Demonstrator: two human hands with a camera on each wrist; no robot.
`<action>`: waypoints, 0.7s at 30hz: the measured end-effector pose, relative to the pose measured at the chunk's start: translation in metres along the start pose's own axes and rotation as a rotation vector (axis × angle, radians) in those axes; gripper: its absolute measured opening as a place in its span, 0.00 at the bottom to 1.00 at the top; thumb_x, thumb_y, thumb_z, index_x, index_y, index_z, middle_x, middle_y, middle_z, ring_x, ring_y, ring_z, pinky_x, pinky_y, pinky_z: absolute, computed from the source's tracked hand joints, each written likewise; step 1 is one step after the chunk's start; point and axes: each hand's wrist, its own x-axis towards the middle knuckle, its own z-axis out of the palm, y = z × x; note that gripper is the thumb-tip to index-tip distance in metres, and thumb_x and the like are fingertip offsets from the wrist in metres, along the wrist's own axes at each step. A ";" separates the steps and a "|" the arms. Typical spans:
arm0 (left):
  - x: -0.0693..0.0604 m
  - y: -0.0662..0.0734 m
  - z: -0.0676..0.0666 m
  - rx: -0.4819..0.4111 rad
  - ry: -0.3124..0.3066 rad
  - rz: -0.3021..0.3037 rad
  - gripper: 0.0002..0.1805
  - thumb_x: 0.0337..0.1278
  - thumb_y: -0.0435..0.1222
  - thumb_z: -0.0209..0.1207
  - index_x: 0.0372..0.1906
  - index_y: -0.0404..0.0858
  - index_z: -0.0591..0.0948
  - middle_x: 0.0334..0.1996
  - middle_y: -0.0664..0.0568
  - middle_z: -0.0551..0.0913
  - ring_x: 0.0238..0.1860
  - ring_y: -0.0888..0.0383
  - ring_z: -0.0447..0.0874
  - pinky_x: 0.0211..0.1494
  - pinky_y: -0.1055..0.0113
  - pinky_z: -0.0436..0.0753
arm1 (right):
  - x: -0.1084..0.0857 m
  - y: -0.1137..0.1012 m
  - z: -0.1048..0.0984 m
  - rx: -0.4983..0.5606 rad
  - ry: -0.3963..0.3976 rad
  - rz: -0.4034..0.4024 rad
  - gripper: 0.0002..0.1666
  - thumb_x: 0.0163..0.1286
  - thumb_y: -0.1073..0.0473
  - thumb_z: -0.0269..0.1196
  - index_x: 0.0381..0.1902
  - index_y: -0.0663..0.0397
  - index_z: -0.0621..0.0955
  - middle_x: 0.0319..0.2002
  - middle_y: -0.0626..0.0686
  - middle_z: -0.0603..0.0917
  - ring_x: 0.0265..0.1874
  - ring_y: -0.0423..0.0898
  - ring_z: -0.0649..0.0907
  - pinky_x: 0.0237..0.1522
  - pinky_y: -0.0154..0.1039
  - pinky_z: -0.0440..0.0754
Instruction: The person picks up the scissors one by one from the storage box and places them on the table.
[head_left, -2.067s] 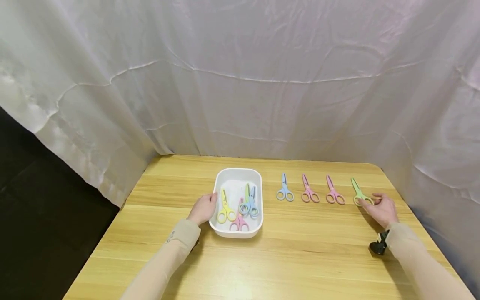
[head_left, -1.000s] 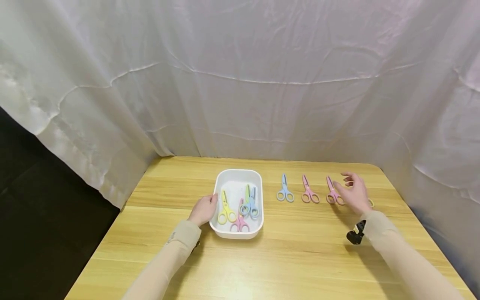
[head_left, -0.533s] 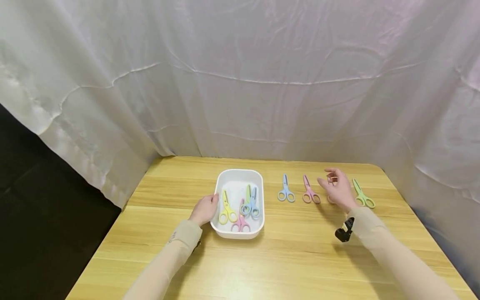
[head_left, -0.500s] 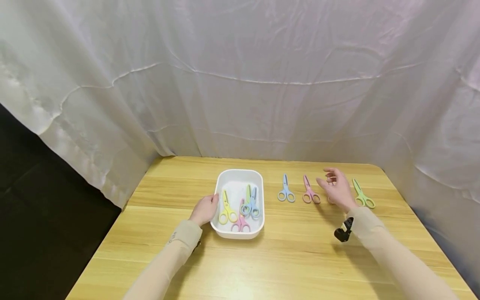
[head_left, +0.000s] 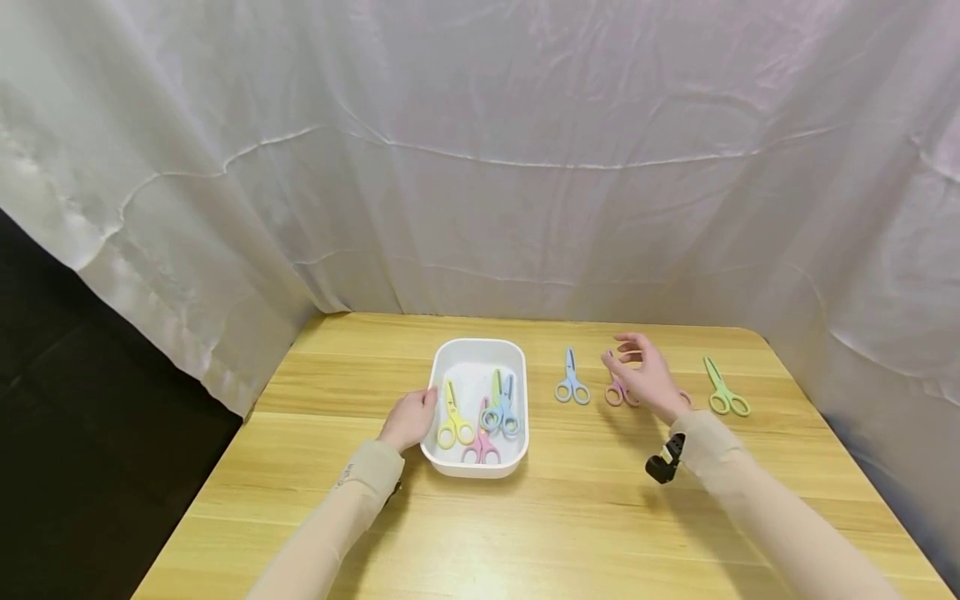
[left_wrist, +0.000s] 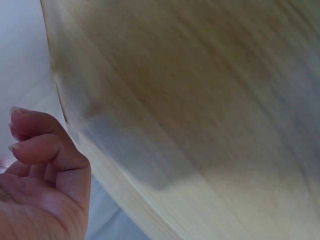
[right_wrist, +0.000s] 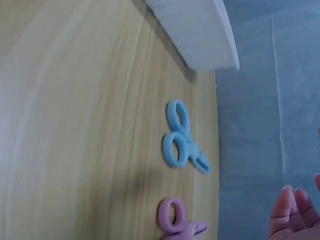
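On the table (head_left: pixel 570 517), the white tray (head_left: pixel 474 471) sits toward the far edge; tugging with your left hand (head_left: pixel 408 418), its fingers gripping the left rim, might skid it. Your right hand (head_left: pixel 650 387) hovers over the pink scissors (right_wrist: pixel 184 231) nearer the far edge, fingers loosely curved, holding nothing; dropping too low could knock them toward the blue scissors (right_wrist: pixel 189 146). Pink pair: rounded loops, slim blades toward the far edge, partly hidden by your hand
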 end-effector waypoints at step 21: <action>-0.004 0.004 -0.002 -0.011 -0.003 -0.006 0.30 0.80 0.49 0.35 0.61 0.34 0.80 0.47 0.40 0.86 0.43 0.51 0.84 0.51 0.54 0.84 | -0.004 -0.037 0.034 0.087 -0.144 -0.059 0.33 0.72 0.52 0.63 0.70 0.56 0.68 0.60 0.65 0.75 0.58 0.61 0.79 0.55 0.46 0.80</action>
